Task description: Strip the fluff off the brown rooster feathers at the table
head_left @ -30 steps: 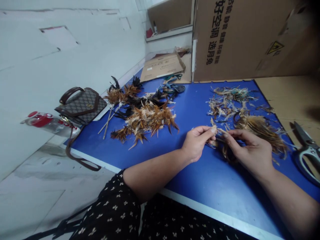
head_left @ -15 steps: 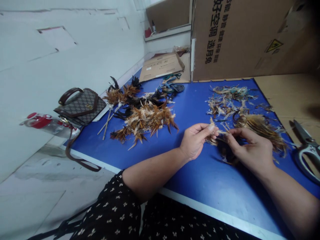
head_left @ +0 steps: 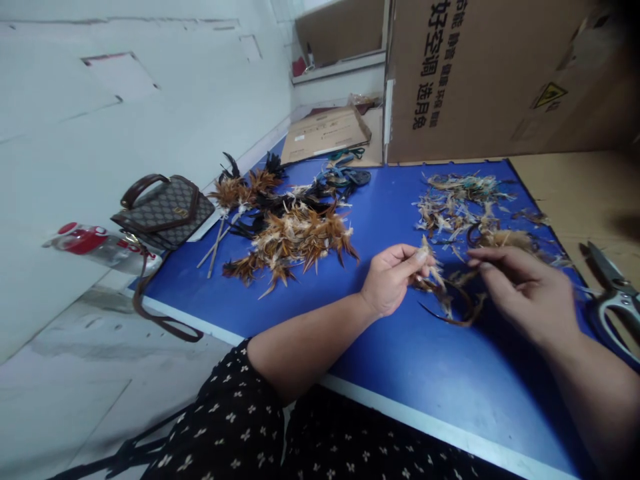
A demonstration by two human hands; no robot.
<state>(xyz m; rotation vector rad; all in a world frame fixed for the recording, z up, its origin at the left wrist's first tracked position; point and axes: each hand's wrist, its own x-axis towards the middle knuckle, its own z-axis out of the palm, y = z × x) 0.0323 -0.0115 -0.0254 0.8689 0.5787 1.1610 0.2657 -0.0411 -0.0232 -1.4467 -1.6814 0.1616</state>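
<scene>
Nearest me is the blue table (head_left: 400, 360). Just above its edge, centre frame, my left hand (head_left: 393, 280) has thumb and fingers pinched on a small feather bunch (head_left: 440, 293), its dark curved quills trailing right, low over the blue. My right hand (head_left: 530, 293) sits right of it, blurred, fingers stretched toward the bunch; gripping or not, I cannot tell. Scissors (head_left: 617, 300) lie at the right edge. Further up are loose feather scraps (head_left: 460, 200) and, centre left, brown feather bundles (head_left: 300, 237) — then a handbag (head_left: 163, 210) and bottle (head_left: 100, 247) at far left, cardboard box (head_left: 500, 73) up top.

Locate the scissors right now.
Head view, far right edge: the scissors lie flat just right of the right hand, past the loose feathers, where blue tabletop meets brown board.
</scene>
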